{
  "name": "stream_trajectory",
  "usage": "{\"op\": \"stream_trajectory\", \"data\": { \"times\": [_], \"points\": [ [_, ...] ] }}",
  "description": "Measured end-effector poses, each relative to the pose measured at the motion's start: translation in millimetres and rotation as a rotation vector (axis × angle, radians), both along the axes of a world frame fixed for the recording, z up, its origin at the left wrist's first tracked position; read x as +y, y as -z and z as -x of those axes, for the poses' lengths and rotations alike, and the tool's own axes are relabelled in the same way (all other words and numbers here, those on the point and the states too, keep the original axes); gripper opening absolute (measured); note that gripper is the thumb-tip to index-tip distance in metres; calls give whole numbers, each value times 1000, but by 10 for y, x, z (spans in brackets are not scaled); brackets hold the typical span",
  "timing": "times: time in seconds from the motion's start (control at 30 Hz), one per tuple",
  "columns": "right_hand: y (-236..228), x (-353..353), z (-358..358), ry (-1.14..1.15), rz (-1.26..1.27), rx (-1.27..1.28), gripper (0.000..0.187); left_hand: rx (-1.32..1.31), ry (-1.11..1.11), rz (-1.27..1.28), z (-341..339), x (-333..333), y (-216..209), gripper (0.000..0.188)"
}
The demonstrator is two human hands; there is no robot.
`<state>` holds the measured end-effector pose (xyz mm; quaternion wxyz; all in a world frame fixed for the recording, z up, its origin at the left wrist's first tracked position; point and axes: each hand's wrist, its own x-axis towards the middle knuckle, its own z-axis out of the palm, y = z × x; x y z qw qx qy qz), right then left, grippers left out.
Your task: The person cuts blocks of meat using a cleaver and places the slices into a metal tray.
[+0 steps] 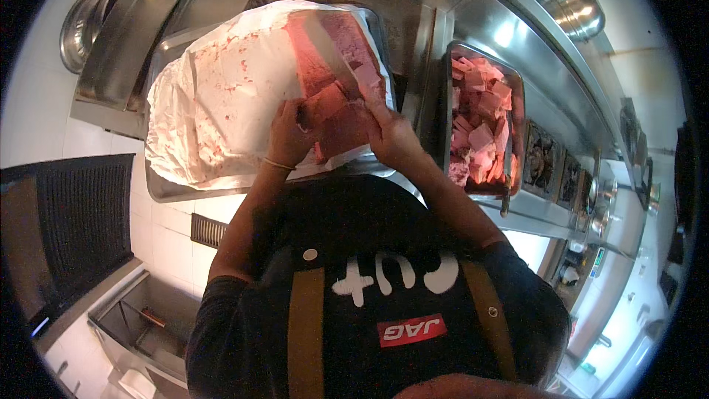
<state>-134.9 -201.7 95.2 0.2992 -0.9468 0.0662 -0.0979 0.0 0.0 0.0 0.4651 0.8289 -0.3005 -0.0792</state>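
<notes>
A wide slab of pink-red meat point(336, 114) lies at the right end of a white paper sheet point(229, 89) spread over a large metal tray point(170, 191). My right hand point(391, 137) is closed round the handle of a knife point(334, 55). Its broad blade points away and to the left, lying over the slab. At the slab's near left edge, my left hand point(290, 137) has its fingers curled onto the meat, which looks cut or folded there. The left fingertips are partly hidden.
Right of the slab stands a deep metal tray point(523, 125) heaped with cut meat chunks point(484, 107); a long-handled tool point(507, 185) rests at its near right corner. Metal bowls point(576, 11) sit far right. An empty-looking steel pan point(125, 44) is at the left.
</notes>
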Motion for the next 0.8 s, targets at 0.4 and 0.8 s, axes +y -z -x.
{"op": "stream_trajectory", "data": {
  "times": [0.4,0.8],
  "points": [
    [97,127,-116,60,-186,106,62,-51,-16,39,-181,-13,-138,52],
    [-203,218,-89,28,-44,-68,56,-37,-14,5,-154,-42,-164,53]
  ]
}}
